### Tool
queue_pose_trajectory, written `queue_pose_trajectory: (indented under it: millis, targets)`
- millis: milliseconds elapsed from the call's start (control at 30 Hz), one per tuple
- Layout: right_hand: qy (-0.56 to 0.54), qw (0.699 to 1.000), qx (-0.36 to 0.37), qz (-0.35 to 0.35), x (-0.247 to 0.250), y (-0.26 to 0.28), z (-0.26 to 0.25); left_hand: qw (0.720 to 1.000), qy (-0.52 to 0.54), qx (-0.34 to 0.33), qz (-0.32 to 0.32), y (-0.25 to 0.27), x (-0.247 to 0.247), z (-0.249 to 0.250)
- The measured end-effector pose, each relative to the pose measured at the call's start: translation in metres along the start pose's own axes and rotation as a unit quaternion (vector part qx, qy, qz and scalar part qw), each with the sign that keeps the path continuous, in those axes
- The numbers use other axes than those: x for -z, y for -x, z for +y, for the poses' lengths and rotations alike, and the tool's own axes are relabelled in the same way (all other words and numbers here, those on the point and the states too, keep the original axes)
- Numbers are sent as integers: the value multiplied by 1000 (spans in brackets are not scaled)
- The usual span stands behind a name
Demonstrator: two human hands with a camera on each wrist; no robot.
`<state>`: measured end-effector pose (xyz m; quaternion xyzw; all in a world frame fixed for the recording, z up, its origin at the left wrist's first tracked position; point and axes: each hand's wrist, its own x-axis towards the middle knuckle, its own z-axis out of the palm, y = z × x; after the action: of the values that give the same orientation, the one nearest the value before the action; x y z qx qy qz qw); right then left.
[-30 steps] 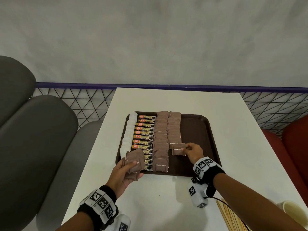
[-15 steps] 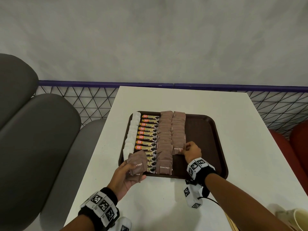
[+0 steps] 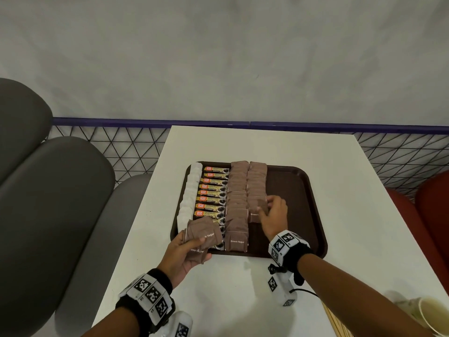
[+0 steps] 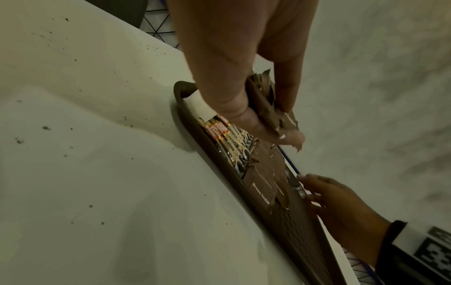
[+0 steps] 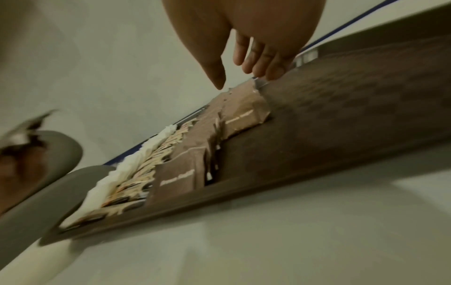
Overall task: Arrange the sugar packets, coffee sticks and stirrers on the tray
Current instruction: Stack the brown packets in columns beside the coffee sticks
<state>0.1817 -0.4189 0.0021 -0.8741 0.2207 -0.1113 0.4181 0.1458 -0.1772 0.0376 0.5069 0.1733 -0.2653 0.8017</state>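
Observation:
A dark brown tray (image 3: pixel 291 203) holds a column of white sugar packets (image 3: pixel 192 190), a column of coffee sticks (image 3: pixel 213 190) and two columns of brown sugar packets (image 3: pixel 237 190). My left hand (image 3: pixel 184 249) grips a small stack of brown sugar packets (image 3: pixel 204 233) over the tray's near left corner; in the left wrist view, thumb and fingers pinch that stack (image 4: pixel 268 108). My right hand (image 3: pixel 267 207) rests with straight fingers against the right edge of the nearest packet (image 3: pixel 254 214) in the second brown column. In the right wrist view the fingertips (image 5: pixel 268 74) touch that packet (image 5: pixel 244 108) and the thumb hovers just above it.
The tray's right half (image 5: pixel 354 115) is bare. Wooden stirrers (image 3: pixel 337 322) and a paper cup (image 3: pixel 435 314) lie on the white table (image 3: pixel 352 178) at the near right corner. Grey seats (image 3: pixel 60 190) stand to the left, a red seat (image 3: pixel 432 203) to the right.
My right hand carried a brown sugar packet left and away, set it at the near end of the second column and released its pinch. My left hand kept its stack.

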Motion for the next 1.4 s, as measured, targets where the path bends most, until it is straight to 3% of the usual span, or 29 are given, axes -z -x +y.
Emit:
queue_pose_trajectory:
  millis: [100, 233, 400, 667, 933, 1233, 1400]
  targets:
    - [-97, 990, 30, -95, -3, 14, -17, 1000, -5, -8, -6, 2, -3, -1]
    - [-176, 947, 24, -267, -12, 37, -34, 1000, -9, -16, -13, 5, -8, -3]
    - [-232, 901, 16, -367, -20, 54, -33, 1000, -13, -10, -22, 9, -11, -5]
    - [-263, 920, -46, -287, 8, 36, -22, 1000, 31, -2, -2, 11, -9, -4]
    - [-148, 983, -87, -69, 37, 2, 22, 1000, 17, -11, 8, 11, -7, -3]
    - [-35, 980, -129, -150, 26, 0, 41, 1000, 3, -11, 19, 9, -3, -4]
    - [25, 984, -107, -142, 17, 2, 31, 999, 0, -8, 31, 7, 0, -3]
